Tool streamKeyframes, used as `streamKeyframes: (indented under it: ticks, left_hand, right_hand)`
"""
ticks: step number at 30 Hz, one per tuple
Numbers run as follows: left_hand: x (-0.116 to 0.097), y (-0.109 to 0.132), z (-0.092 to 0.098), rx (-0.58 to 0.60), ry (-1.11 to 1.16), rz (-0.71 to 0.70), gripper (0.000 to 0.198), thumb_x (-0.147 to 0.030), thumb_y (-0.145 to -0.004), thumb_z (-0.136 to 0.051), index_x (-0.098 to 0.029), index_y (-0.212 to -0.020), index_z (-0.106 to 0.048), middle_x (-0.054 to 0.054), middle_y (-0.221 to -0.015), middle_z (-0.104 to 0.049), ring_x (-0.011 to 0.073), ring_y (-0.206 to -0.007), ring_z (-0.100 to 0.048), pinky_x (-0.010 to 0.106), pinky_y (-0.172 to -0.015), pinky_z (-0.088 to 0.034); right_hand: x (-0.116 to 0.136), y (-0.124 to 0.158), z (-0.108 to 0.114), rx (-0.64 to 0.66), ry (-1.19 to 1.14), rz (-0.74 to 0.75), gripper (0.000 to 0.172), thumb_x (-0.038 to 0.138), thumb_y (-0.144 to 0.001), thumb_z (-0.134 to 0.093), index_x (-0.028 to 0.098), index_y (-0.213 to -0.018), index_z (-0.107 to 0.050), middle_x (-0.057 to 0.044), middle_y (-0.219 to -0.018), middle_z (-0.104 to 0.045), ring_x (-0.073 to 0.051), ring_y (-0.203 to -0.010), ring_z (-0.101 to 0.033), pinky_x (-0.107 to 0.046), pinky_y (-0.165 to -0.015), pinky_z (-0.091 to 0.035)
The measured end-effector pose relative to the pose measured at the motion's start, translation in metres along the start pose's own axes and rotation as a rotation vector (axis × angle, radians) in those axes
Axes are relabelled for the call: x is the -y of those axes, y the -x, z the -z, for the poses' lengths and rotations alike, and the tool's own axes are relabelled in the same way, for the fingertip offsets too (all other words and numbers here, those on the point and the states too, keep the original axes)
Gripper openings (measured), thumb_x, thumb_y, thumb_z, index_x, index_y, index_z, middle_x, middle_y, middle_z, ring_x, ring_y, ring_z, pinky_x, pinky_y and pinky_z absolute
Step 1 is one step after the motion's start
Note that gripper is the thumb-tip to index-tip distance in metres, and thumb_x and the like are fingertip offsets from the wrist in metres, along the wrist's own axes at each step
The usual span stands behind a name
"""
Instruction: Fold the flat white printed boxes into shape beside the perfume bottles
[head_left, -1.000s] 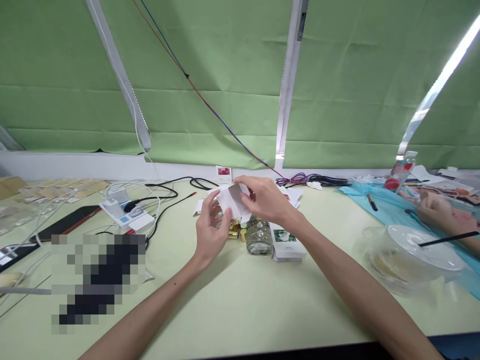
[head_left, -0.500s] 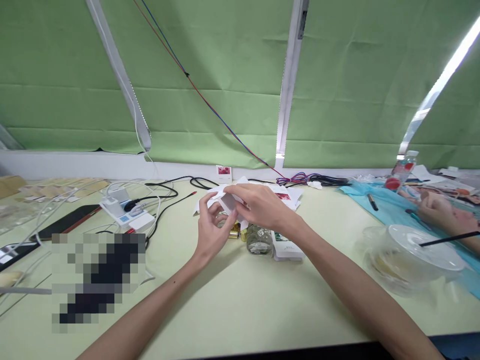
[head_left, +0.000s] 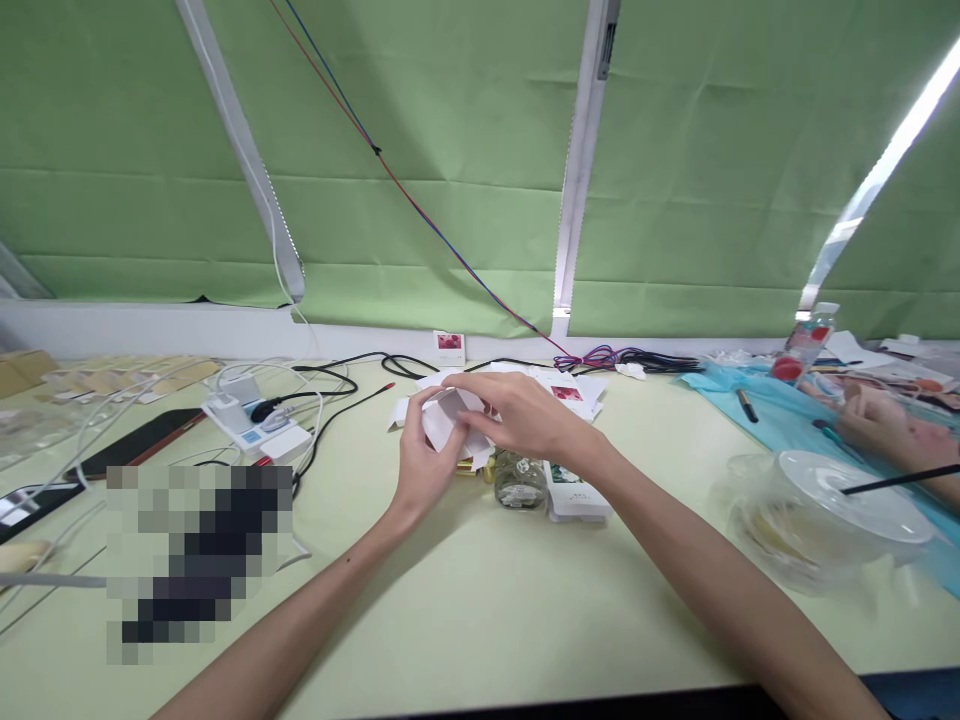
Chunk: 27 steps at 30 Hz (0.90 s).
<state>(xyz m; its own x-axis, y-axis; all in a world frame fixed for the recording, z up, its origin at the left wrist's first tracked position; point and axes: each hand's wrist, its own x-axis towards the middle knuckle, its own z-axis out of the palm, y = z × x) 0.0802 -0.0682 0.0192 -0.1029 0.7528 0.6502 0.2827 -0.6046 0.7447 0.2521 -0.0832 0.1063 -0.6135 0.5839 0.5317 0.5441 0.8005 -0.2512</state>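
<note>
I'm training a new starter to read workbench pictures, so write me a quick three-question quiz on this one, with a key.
1. What do the person's left hand and right hand both hold?
2. True or false: from the wearer's viewpoint, the clear rounded bottle is left of the white cardboard carton with a flower picture.
3. What colour is the thin, plastic-looking sheet under the slim black pen?
a) orange
b) light blue
c) black

Key:
1. A small white folded-card box.
2. True.
3. b
</note>
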Motion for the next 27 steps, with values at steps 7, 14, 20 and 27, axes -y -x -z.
streamKeyframes:
  ticks: [7, 14, 20, 27]
  left_hand:
    - [-0.002, -0.001, 0.001, -0.028, 0.017, 0.062, 0.039, -0.036, -0.084, -0.071, -0.022, -0.118, -0.059, 0.007, -0.113, -0.068, 0.0239, -0.101, -0.066, 0.034, -0.082, -0.056]
    - [0.005, -0.003, 0.002, -0.075, 0.027, 0.080, 0.042, -0.030, -0.081, -0.069, -0.022, -0.121, -0.058, 0.006, -0.112, -0.069, 0.0239, -0.100, -0.068, 0.034, -0.079, -0.058]
    - [0.014, -0.003, 0.001, -0.123, -0.002, 0.023, 0.040, -0.029, -0.084, -0.067, -0.022, -0.122, -0.058, 0.007, -0.112, -0.070, 0.0240, -0.102, -0.068, 0.037, -0.085, -0.060]
    - [0.005, 0.001, 0.002, -0.181, -0.117, -0.050, 0.039, -0.024, -0.083, -0.066, -0.023, -0.121, -0.060, 0.007, -0.122, -0.068, 0.0240, -0.110, -0.066, 0.036, -0.093, -0.055]
  right_hand:
    - [-0.004, 0.000, 0.003, -0.021, -0.098, -0.027, 0.034, 0.033, -0.105, -0.055, 0.019, -0.135, -0.060, -0.003, -0.089, -0.070, -0.018, -0.083, -0.062, -0.031, -0.077, -0.045]
    - [-0.013, -0.001, 0.013, -0.044, -0.096, -0.101, 0.036, 0.036, -0.105, -0.054, 0.018, -0.136, -0.061, -0.006, -0.096, -0.073, -0.019, -0.088, -0.064, -0.032, -0.079, -0.048]
    - [-0.018, 0.000, 0.017, -0.043, -0.024, -0.233, 0.031, 0.028, -0.104, -0.055, 0.017, -0.132, -0.064, -0.010, -0.106, -0.075, -0.021, -0.093, -0.066, -0.033, -0.081, -0.046]
    - [-0.026, 0.000, 0.012, 0.022, -0.087, -0.461, 0.043, 0.050, -0.105, -0.049, 0.017, -0.129, -0.065, -0.011, -0.095, -0.075, -0.025, -0.088, -0.070, -0.034, -0.077, -0.047]
